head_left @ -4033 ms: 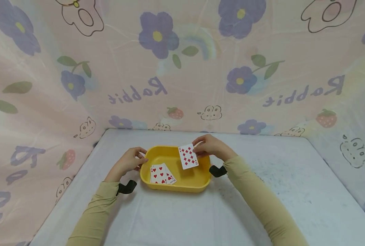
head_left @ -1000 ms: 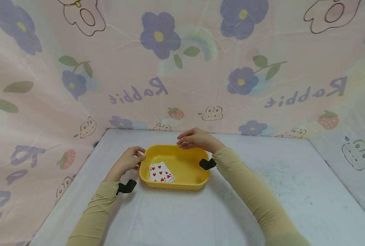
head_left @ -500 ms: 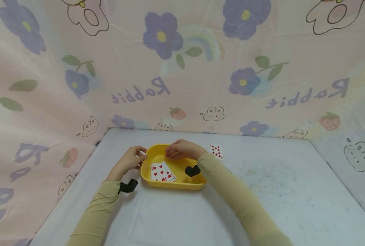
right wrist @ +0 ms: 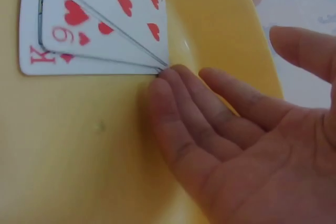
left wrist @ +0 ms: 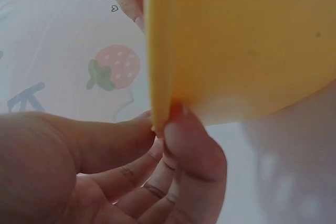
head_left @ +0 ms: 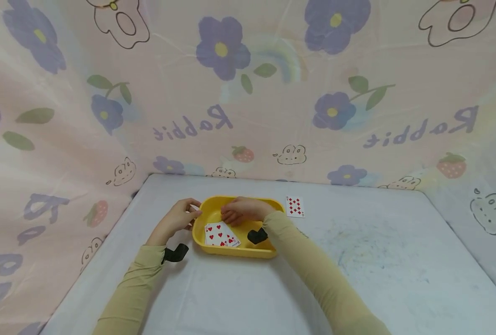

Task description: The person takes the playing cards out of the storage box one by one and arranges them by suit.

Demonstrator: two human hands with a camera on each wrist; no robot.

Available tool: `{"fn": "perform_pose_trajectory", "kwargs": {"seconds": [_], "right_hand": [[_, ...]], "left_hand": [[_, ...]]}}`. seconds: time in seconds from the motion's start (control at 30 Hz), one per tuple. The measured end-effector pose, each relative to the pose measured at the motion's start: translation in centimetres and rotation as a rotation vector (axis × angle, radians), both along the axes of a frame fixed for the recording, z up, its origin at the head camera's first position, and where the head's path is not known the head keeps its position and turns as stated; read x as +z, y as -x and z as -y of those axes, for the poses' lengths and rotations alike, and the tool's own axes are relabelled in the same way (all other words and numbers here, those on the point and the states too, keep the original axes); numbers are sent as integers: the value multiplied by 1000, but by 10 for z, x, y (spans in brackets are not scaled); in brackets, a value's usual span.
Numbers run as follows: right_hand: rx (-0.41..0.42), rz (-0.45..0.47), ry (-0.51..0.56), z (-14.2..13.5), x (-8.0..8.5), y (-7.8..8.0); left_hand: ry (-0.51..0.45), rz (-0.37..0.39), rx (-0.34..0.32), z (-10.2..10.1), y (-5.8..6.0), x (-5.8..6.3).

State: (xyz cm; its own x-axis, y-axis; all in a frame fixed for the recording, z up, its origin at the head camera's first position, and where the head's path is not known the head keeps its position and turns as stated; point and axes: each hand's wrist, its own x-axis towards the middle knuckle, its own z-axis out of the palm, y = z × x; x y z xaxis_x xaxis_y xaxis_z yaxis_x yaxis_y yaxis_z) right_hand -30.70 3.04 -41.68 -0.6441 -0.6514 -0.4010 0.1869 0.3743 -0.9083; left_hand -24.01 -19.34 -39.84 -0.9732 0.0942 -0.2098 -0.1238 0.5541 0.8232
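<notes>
My left hand pinches the left rim of a yellow plastic tray; the left wrist view shows thumb and finger on either side of the rim. A small overlapping pile of playing cards lies face up in the tray's left part. The right wrist view shows a six of hearts on top, a nine of hearts under it and a king lowest. My right hand reaches inside the tray, fingers extended and thumb apart, fingertips right at the pile's edge.
A ten of diamonds lies face up on the white-covered table, just right of the tray's far corner. A printed cloth hangs behind the table and along its sides. Black straps with mounts sit at both wrists.
The ten of diamonds, earlier held by my right hand over the tray, now lies on the table at right. My right hand has come down into the tray beside the cards. My left hand stays put.
</notes>
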Motion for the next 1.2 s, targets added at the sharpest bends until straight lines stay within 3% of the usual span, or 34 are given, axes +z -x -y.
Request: {"fn": "perform_pose_trajectory", "kwargs": {"seconds": [0.5, 1.2], "right_hand": [[72, -144, -87, -2, 5, -5], [-1, -281, -214, -25, 8, -4]], "left_hand": [[-17, -26, -17, 2, 1, -5], [-4, -21, -25, 1, 0, -2]]}}
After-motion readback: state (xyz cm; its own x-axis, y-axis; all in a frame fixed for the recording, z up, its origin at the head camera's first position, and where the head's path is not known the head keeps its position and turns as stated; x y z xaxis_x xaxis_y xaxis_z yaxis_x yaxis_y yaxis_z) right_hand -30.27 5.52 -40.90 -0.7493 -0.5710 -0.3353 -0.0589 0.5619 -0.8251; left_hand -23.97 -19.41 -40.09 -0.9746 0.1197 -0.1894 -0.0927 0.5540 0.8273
